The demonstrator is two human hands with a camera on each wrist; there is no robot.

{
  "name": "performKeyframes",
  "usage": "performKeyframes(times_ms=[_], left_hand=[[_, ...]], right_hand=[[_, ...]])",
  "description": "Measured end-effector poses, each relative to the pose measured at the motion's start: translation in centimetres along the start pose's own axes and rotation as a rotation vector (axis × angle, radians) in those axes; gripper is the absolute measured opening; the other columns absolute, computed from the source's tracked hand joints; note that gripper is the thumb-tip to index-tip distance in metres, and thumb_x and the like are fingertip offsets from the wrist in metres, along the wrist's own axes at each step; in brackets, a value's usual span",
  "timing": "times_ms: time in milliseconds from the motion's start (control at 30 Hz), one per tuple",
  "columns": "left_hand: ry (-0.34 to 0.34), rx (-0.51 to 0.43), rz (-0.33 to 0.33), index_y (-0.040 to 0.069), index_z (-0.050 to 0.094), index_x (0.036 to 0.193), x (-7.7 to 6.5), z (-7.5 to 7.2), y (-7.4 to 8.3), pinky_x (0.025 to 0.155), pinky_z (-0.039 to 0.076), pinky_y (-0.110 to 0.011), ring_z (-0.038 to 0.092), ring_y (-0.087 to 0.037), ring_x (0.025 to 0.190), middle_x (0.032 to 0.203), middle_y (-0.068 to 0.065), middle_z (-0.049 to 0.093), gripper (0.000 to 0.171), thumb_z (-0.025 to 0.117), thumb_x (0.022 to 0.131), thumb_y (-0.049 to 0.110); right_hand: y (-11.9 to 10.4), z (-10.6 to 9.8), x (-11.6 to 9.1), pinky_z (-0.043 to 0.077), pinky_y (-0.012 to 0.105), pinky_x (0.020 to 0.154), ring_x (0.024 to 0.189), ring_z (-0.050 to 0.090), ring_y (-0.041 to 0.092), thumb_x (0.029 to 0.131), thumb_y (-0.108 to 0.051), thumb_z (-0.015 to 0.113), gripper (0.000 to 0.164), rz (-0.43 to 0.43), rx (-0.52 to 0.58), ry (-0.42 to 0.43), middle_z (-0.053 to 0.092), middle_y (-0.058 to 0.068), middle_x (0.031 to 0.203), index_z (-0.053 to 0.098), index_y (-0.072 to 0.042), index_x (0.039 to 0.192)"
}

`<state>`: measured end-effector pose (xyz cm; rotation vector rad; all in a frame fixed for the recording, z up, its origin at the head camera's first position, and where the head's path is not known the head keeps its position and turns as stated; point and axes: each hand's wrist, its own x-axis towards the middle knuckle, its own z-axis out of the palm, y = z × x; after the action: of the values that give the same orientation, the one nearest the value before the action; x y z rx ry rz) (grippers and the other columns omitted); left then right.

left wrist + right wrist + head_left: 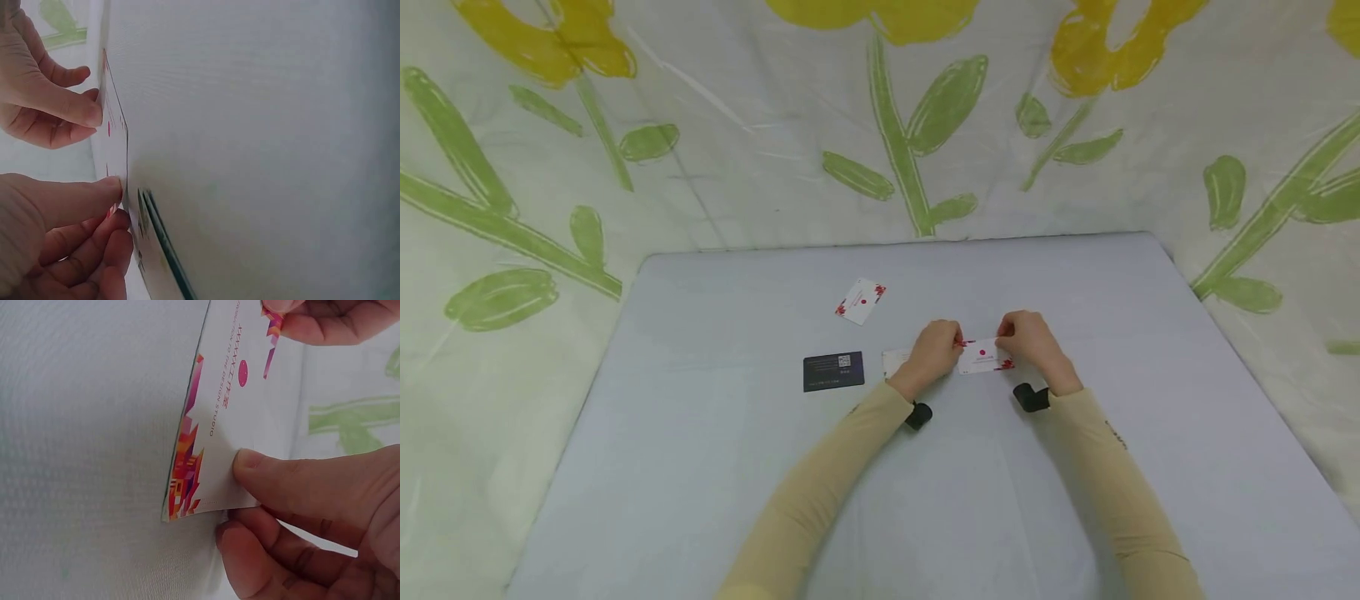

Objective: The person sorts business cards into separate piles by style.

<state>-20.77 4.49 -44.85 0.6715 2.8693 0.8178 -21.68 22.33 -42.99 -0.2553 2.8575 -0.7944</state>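
Observation:
A white card with red corner patterns point(983, 357) is held just above the grey table point(715, 467) between both hands. My left hand point(953, 346) pinches its left end, thumb on top point(103, 190). My right hand point(1004, 338) pinches the right end, with the thumb pressed on the printed face point(250, 464) and fingers curled beneath. The right wrist view shows the card point(228, 419) tilted up off the cloth, with small print and a red dot. In the left wrist view it appears edge-on point(117, 134).
A matching white card point(860, 300) lies further back on the table. A black card point(833, 371) lies to the left, and another pale card point(892, 362) peeks from under my left hand. Flower-print plastic sheeting point(880, 125) surrounds the table.

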Motion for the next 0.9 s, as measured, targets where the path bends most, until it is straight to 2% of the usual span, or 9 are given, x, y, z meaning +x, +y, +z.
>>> performKeyframes(times_ms=[333, 600, 733, 800, 900], left_hand=[[0.033, 0.073, 0.027, 0.005, 0.064, 0.077, 0.1, 0.0, 0.2, 0.067, 0.039, -0.024, 0.049, -0.015, 0.076, 0.076, -0.003, 0.055, 0.005, 0.061, 0.081, 0.008], [0.053, 0.055, 0.033, 0.005, 0.066, 0.078, -0.1, -0.5, -0.1, 0.063, 0.039, -0.023, 0.05, -0.014, 0.072, 0.074, -0.002, 0.057, 0.011, 0.059, 0.083, 0.012], [0.069, -0.021, 0.016, 0.006, 0.066, 0.086, -0.5, -1.9, -0.8, 0.062, 0.039, -0.021, 0.049, -0.012, 0.071, 0.076, -0.002, 0.057, 0.016, 0.056, 0.086, 0.018], [0.09, -0.054, -0.021, 0.006, 0.064, 0.091, -0.7, -3.0, -1.4, 0.063, 0.04, -0.022, 0.05, -0.012, 0.073, 0.08, -0.002, 0.057, 0.019, 0.054, 0.088, 0.021], [0.147, -0.077, -0.083, 0.004, 0.061, 0.096, -1.0, -5.0, -3.0, 0.065, 0.042, -0.025, 0.052, -0.015, 0.077, 0.085, -0.005, 0.057, 0.02, 0.053, 0.089, 0.021]], right_hand=[[-0.7, 0.0, -0.2, 0.039, 0.033, 0.059, 0.067, 0.047, 0.023, 0.078, -0.005, 0.061, 0.007, 0.041, -0.054, -0.025, 0.055, 0.011, 0.074, 0.059, 0.001, 0.075], [-1.8, -1.1, 0.2, 0.041, 0.033, 0.056, 0.067, 0.051, 0.021, 0.082, -0.013, 0.056, 0.019, 0.056, -0.108, -0.086, 0.06, 0.013, 0.081, 0.064, 0.003, 0.085], [-2.9, -2.0, 1.5, 0.037, 0.03, 0.052, 0.061, 0.047, 0.02, 0.085, -0.017, 0.056, 0.024, -0.019, -0.044, -0.042, 0.058, 0.011, 0.072, 0.064, 0.005, 0.084], [-3.8, -2.2, 2.7, 0.037, 0.031, 0.053, 0.06, 0.046, 0.02, 0.085, -0.015, 0.055, 0.022, -0.105, 0.005, 0.007, 0.057, 0.01, 0.07, 0.064, 0.005, 0.082], [-5.4, -1.9, 4.9, 0.041, 0.035, 0.061, 0.068, 0.051, 0.023, 0.086, -0.01, 0.054, 0.018, -0.258, 0.062, 0.042, 0.059, 0.013, 0.076, 0.063, 0.005, 0.087]])
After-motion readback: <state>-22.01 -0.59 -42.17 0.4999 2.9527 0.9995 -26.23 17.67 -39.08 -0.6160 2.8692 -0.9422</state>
